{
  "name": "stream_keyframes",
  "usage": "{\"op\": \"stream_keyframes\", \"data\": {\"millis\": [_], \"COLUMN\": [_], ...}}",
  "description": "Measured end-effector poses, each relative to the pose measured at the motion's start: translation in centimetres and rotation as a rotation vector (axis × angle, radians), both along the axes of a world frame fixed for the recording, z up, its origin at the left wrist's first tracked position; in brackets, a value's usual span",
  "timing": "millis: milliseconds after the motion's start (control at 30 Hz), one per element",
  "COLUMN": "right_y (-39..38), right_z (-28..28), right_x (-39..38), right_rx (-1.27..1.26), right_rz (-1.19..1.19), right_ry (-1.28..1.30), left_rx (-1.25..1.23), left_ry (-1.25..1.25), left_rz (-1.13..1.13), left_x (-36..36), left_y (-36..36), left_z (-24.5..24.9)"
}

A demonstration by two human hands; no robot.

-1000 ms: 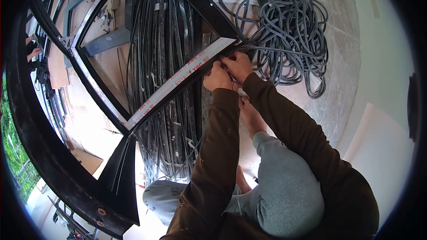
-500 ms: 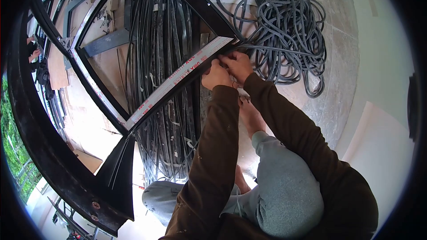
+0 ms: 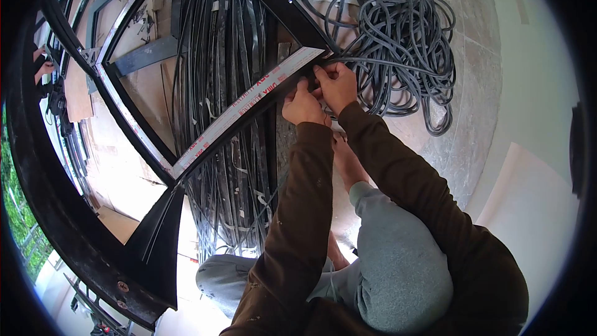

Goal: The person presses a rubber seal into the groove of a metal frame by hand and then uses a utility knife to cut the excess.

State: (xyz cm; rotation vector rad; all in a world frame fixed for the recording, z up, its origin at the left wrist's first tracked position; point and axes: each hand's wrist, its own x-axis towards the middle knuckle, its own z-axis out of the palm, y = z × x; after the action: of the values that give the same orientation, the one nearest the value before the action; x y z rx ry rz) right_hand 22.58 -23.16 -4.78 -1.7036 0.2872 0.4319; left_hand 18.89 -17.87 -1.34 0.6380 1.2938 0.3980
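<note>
A black metal frame lies flat before me, its near bar wrapped in white film with red print. My left hand and my right hand meet at the bar's right end, near the corner. Both pinch a grey rubber gasket strip against the bar's edge. That strip runs off to a big tangled coil of the same grey strip on the floor to the right.
Several long black strips lie bundled under the frame. More dark frames are stacked at the left. Another person's hands show at the far left edge. My bent knees and bare foot rest on the concrete floor.
Both hands have shifted slightly up and right along the filmed bar toward the corner. The view has tilted a little; the frame and coil stay in place.
</note>
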Motion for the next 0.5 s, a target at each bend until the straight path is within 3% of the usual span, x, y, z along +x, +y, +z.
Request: {"op": "stream_keyframes", "data": {"millis": [100, 300, 500], "right_y": [0.0, -0.9, -0.9], "right_z": [0.7, 0.6, 0.0], "right_x": [-0.2, -0.2, 0.0], "right_rx": [-0.025, 0.226, 0.205], "right_rz": [-0.004, 0.055, 0.056], "right_ry": [0.010, 0.133, 0.172], "left_rx": [0.009, -0.009, 0.004], "left_ry": [0.032, 0.021, 0.018], "left_rz": [0.010, -0.007, -0.026], "left_x": [0.3, 0.3, 0.2], "left_y": [-0.2, -0.1, 0.0], "left_z": [0.1, -0.2, -0.2]}}
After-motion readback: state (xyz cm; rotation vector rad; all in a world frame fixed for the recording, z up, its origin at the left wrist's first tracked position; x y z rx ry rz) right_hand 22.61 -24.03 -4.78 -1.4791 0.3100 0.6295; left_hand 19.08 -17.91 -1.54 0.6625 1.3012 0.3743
